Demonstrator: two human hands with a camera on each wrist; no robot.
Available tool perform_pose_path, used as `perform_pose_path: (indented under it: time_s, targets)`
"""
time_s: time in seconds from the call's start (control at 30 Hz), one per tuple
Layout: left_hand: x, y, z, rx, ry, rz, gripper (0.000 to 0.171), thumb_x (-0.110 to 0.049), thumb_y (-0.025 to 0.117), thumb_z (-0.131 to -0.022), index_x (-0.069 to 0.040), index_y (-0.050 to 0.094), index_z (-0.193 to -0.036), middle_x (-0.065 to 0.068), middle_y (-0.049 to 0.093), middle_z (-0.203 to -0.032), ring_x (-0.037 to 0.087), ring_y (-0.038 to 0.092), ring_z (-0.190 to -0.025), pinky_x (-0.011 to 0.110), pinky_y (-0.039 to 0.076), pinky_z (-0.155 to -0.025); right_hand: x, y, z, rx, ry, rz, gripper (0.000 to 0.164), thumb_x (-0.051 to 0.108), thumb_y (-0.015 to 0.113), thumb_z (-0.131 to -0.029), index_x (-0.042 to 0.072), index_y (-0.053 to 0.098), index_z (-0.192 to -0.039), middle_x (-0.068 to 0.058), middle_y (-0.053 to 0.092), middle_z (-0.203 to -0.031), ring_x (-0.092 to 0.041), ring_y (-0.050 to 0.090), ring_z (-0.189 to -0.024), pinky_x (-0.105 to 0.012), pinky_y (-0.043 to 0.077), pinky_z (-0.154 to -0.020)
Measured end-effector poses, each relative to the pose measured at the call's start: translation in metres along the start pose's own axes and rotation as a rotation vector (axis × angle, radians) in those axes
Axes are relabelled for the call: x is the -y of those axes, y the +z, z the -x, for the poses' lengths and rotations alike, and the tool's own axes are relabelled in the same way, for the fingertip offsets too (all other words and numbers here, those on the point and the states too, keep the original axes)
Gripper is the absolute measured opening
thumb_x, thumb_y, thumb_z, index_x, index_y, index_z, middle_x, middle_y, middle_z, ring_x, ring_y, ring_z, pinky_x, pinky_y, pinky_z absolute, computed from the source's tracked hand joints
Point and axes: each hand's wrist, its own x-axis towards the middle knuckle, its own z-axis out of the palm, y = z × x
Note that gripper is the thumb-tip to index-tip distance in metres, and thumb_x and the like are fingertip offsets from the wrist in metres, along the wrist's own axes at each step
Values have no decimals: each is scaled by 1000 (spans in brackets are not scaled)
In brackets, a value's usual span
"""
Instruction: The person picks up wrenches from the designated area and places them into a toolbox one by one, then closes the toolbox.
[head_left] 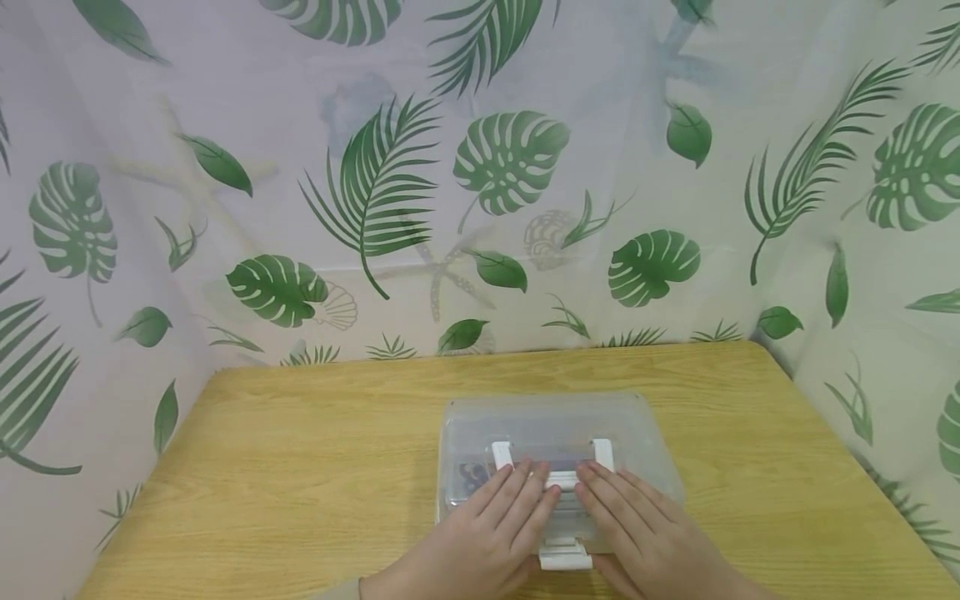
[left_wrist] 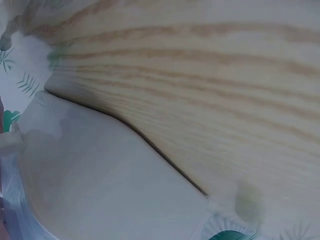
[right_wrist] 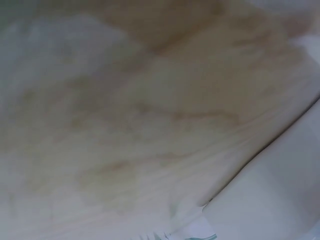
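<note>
A clear plastic storage box (head_left: pixel 555 421) with a closed lid stands on the wooden table, with blurred dark blue and purple things showing through it. On its lid is a white carrying handle (head_left: pixel 561 479), and a white latch (head_left: pixel 566 556) sits at the near side. My left hand (head_left: pixel 487 529) lies on the left part of the lid, fingers straight and fingertips at the handle. From the right, my right hand (head_left: pixel 648 529) rests on the lid the same way. Both thumbs are partly hidden low beside the latch. Neither wrist view shows the hands' work clearly.
The yellow wood-grain table (head_left: pixel 300 467) spreads out on both sides of the box. Behind it and at both sides hangs a pale curtain (head_left: pixel 420 317) printed with green leaves and faint starfish.
</note>
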Motion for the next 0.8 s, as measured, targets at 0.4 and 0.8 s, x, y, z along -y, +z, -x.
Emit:
perform_pose_path:
  time_s: [0.4,0.8]
  targets:
    - [3,1,-5,-118,-46,23,57,-51,53,-109,-5,64,-141,15,69,-144,26,66,-136,36,52,-117,-1,0,-9,-27,26,-17,56,37,43,-112,-11,65,-130,-27,72,-130,-26,35,-161,-38,25,-135]
    - [11,-1,-7,-160,-22,55,49,-39,41,-115,-4,66,-139,15,70,-141,25,67,-134,34,53,-115,-7,-4,-18,-69,9,-61,50,34,48,-113,-8,71,-125,-24,76,-125,-22,44,-156,-34,29,-133]
